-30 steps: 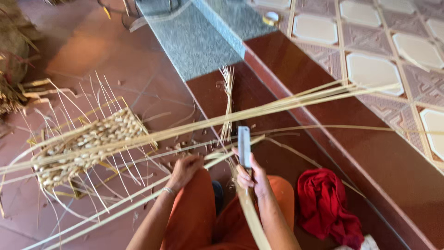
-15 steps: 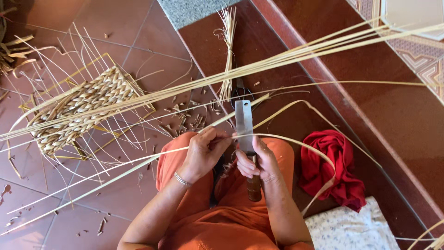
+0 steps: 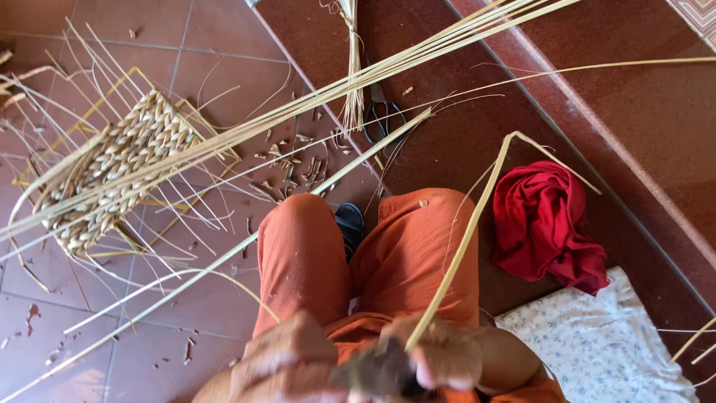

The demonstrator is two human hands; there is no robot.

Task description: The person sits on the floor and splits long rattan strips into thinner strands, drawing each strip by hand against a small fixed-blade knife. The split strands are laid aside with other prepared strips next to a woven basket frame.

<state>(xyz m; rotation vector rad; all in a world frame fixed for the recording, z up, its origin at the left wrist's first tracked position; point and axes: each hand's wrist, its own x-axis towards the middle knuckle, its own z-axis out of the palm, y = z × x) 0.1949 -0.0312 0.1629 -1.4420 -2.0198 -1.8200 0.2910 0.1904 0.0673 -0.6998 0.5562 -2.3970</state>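
The person sits on the floor in orange trousers [image 3: 388,254], both hands low at six o'clock and blurry. The right hand [image 3: 447,358] is closed around the bottom of a long pale cane strip [image 3: 466,239] — the strip climbs toward one o'clock, then bends over near the top. The left hand [image 3: 287,354] is curled beside it; I cannot tell what it holds. A half-woven basket [image 3: 119,172] lies at ten o'clock. Scissors [image 3: 384,119] rest at twelve o'clock, and a red cloth [image 3: 548,220] lies at three o'clock.
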